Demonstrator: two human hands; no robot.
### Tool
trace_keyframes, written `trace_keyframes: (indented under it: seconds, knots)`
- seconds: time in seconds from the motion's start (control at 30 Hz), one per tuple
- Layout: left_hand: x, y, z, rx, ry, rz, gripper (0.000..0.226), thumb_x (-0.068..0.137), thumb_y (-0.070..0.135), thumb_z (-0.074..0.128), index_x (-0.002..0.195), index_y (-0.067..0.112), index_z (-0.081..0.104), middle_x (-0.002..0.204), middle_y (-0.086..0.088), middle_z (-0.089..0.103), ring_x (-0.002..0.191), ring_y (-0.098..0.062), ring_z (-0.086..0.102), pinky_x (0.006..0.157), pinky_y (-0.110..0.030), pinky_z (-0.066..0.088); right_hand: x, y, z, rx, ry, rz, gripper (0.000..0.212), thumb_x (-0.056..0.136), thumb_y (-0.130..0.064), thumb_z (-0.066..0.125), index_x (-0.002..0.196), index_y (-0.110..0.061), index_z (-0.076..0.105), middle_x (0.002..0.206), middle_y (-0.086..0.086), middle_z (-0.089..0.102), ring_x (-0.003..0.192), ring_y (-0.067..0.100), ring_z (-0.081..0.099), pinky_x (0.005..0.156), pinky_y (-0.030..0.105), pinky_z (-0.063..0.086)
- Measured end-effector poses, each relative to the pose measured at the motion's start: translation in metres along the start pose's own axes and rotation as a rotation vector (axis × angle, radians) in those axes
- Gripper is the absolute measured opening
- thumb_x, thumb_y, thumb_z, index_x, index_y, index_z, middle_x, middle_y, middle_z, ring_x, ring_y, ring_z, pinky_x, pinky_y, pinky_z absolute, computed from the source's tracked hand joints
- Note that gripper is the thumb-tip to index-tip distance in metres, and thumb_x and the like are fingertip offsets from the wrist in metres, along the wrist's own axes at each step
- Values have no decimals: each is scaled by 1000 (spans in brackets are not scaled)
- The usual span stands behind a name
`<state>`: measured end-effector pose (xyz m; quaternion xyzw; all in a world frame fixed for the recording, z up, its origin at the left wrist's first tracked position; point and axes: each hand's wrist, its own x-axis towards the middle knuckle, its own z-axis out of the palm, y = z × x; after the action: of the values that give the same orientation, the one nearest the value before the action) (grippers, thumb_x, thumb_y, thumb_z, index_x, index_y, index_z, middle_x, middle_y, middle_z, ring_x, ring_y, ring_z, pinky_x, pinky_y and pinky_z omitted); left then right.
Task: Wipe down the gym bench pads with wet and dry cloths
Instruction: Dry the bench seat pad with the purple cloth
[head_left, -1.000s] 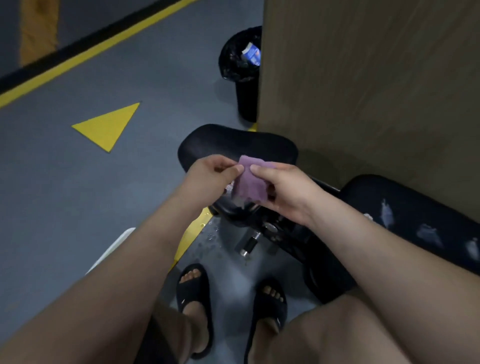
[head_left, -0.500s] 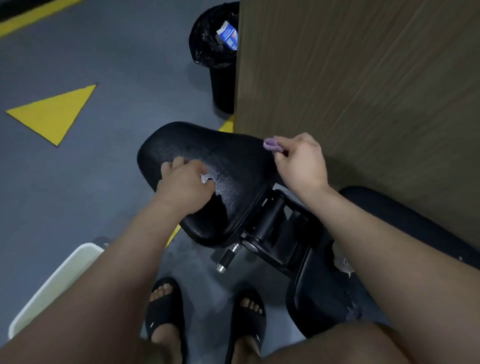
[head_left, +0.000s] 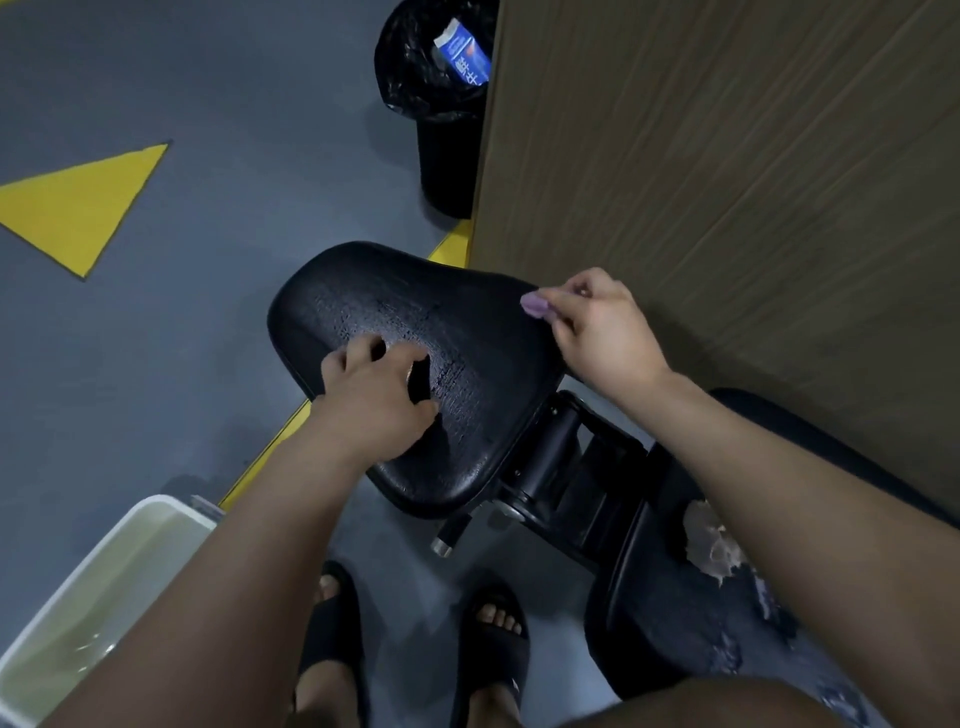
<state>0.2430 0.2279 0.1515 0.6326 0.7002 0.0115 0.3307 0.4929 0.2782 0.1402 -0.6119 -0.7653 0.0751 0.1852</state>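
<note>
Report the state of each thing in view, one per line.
seat pad, wet sheen, cracked.
purple cloth, bunched, pinched by right hand.
left hand, resting on seat pad, fingers curled.
back pad, cover torn.
white basin, holding water.
black bin, lined, carton inside.

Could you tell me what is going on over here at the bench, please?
A person stands over a gym bench, apparently wiping it down. Their right hand pinches a small purple cloth at the far edge of the black seat pad, while the left hand rests on the middle of the pad with bent fingers. The pad glistens as if wet. A white tub of water sits on the floor to their left.
</note>
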Motion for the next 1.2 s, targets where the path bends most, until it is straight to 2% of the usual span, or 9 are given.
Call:
trace_keyframes:
  seconds: [0.13, 0.23, 0.4, 0.5, 0.6, 0.7, 1.03, 1.13, 1.2]
  knots:
    - [1, -2, -3, 5, -31, 22, 65, 91, 43, 68, 148, 43, 37, 163, -8, 13, 151, -38, 4, 122, -41, 13, 17, 1, 12, -51, -81, 25, 25, 101, -21, 52, 113, -19, 75, 102, 4, 53, 93, 29, 53, 83, 30, 50]
    - [4, -10, -1, 19, -45, 48, 73, 88, 42, 71, 151, 44, 33, 165, -9, 10, 153, -37, 1, 124, -42, 9, 17, -1, 10, -50, -112, -5, 24, 99, -13, 52, 110, -10, 73, 109, 11, 61, 97, 29, 64, 91, 31, 54]
    - [0, -11, 1, 61, -65, 72, 82, 89, 37, 73, 156, 42, 25, 168, -14, 2, 154, -38, -6, 124, -37, -1, -4, -17, 4, -73, -65, -15, 20, 99, -8, 58, 105, 2, 74, 97, 9, 61, 88, 26, 65, 79, 13, 40]
    - [-3, -10, 1, 43, -73, 68, 82, 90, 37, 72, 156, 43, 24, 169, -11, -2, 154, -39, -9, 123, -37, -1, -23, -24, 11, -62, -12, -47, 15, 93, -8, 63, 98, -4, 76, 85, 12, 60, 69, 35, 64, 65, 28, 49]
    - [-3, -9, 1, 36, -80, 57, 82, 91, 37, 72, 156, 44, 22, 169, -7, -4, 154, -38, -10, 124, -40, 1, -38, -35, 15, -71, 28, -64, 10, 88, -6, 66, 93, -7, 75, 79, 11, 57, 58, 34, 58, 56, 31, 52]
    - [-3, -9, 1, 37, -75, 57, 82, 91, 37, 72, 156, 45, 22, 169, -6, -4, 154, -37, -10, 124, -41, 2, -54, -48, 16, -61, 5, -110, 12, 90, -7, 65, 98, -6, 74, 81, 11, 56, 60, 35, 58, 52, 40, 54]
    - [0, -9, 3, 40, -54, 72, 85, 86, 34, 76, 155, 43, 28, 168, -12, 3, 155, -36, -4, 125, -39, 5, -92, -67, 16, 2, -229, -498, 20, 98, -16, 59, 116, -16, 68, 93, 7, 53, 76, 29, 52, 59, 39, 48]
    - [-1, -11, 3, 39, -47, 89, 83, 86, 36, 76, 154, 43, 29, 168, -11, 4, 155, -33, -4, 125, -40, 6, -61, -33, 17, -59, -126, -355, 5, 100, -27, 58, 95, -26, 60, 89, 3, 54, 79, 24, 52, 68, 36, 44]
    - [-3, -14, 2, 35, -48, 97, 82, 88, 37, 76, 154, 44, 29, 169, -8, 4, 155, -32, -5, 125, -40, 5, -40, -10, 21, -17, 34, -157, 24, 99, -37, 59, 83, -20, 56, 82, -7, 55, 76, 19, 55, 69, 29, 46]
